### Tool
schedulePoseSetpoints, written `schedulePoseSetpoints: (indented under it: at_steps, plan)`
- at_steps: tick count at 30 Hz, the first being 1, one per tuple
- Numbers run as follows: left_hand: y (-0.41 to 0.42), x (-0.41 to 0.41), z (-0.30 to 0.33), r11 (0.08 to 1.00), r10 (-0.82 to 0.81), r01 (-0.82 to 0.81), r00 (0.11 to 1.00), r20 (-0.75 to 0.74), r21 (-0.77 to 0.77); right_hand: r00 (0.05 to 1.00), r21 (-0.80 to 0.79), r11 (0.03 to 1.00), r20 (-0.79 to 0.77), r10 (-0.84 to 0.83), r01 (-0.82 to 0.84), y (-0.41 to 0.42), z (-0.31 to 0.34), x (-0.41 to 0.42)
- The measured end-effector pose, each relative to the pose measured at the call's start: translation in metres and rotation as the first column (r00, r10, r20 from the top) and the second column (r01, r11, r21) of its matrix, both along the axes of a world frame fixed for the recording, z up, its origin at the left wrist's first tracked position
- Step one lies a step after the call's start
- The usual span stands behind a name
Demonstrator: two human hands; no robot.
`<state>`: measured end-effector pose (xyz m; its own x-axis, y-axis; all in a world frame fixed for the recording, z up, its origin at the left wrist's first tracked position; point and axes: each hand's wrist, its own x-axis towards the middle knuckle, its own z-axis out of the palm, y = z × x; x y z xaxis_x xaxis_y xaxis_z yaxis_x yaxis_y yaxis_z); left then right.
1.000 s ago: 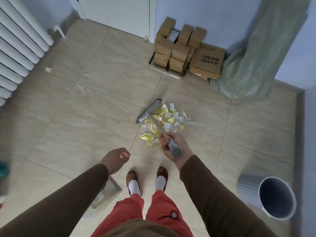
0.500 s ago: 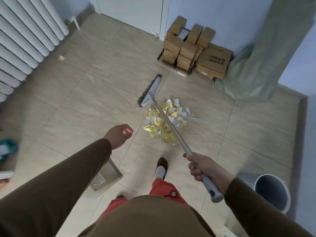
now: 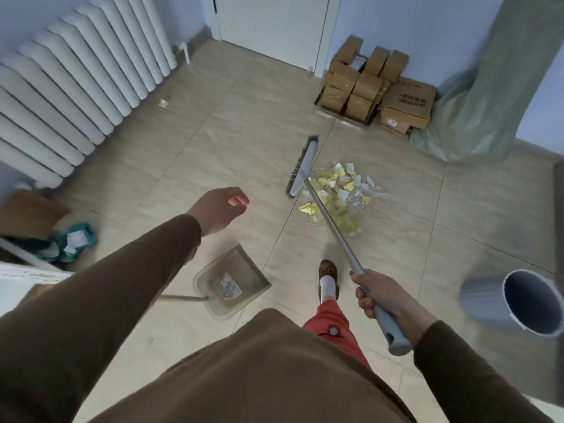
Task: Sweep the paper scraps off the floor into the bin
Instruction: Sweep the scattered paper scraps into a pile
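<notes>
Yellow scraps (image 3: pixel 337 193) heaped beside broom (image 3: pixel 331 227) | right grip (image 3: pixel 386 299) wraps handle | left grip (image 3: pixel 218 210) loose — empty

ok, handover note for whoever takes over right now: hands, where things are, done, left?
Right hand grips the broom handle; its head sits at the left edge of the paper scraps.
Left hand holds nothing, loosely curled in the air above the floor.
Dustpan lies on the floor near the feet; bin stands to the right.
Done: scraps gathered in one pile.
Left: sweep into dustpan, tip into bin.
</notes>
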<state>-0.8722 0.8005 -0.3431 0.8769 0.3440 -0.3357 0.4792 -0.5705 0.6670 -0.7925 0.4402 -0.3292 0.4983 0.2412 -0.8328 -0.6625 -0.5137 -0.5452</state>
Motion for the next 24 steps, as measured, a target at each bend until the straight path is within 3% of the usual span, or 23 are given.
schedulePoseSetpoints:
  at_steps: [6,13,15,24]
  plan:
    - [0.03,-0.105,0.027,0.996,0.075,-0.077,0.997,0.032,0.049,1.0,0.03,1.0,0.015,0.003,-0.003,0.016,0.024,-0.088]
    - [0.054,-0.149,0.043,0.986,0.119,-0.112,0.992,-0.049,0.12,0.999,0.022,0.999,0.036,0.035,-0.036,0.017,0.038,-0.104]
    - [0.056,-0.232,0.041,0.976,0.187,-0.172,0.976,-0.11,0.136,0.996,0.026,0.996,0.024,0.088,-0.089,0.019,0.037,-0.16]
    - [0.039,-0.259,0.009,0.963,0.271,-0.261,0.921,-0.279,0.072,0.992,0.014,0.992,0.019,0.121,-0.122,0.013,0.039,-0.177]
